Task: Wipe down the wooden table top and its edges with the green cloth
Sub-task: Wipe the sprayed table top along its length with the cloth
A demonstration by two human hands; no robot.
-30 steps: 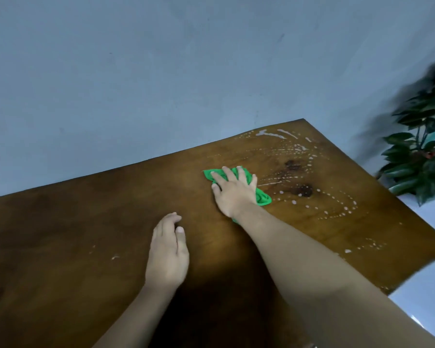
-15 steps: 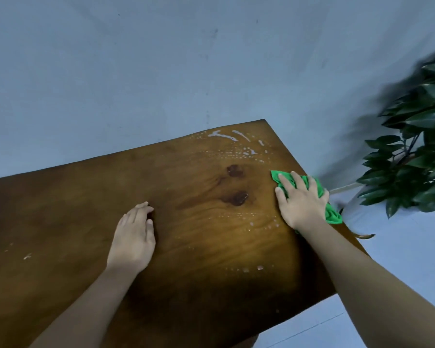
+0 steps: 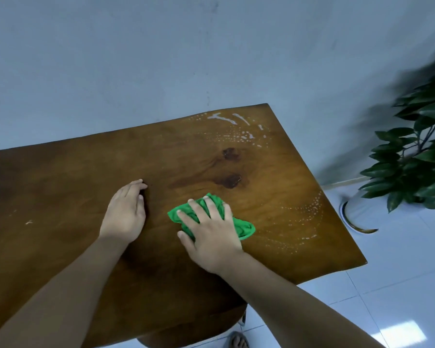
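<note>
Scene: a person leans over a wooden desk (image 3: 68,177) set against a pale blue wall (image 3: 136,59), seen from a head-worn cam.
R hand (image 3: 212,233): palm down w/ fingers spread, pressing flat on the green cloth (image 3: 244,226); no closed grip, fingers not curled round the fabric.
L hand (image 3: 124,212): flat on bare wood just left of the cloth, fingers together, nothing held.
Cloth: bunched under the R palm, approx. mid-desk toward the right half, just below two dark knots (image 3: 230,167) in the grain.
Suds: white streaks and droplets (image 3: 239,126) at the far right corner; a dotted arc of foam (image 3: 304,217) along the right edge, right of the cloth.
Surroundings: leafy potted plant (image 3: 417,156) on white floor tiles (image 3: 399,297) beyond the desk's right edge.
Foreground: toes of one foot (image 3: 239,341) at the bottom, by the desk base.
</note>
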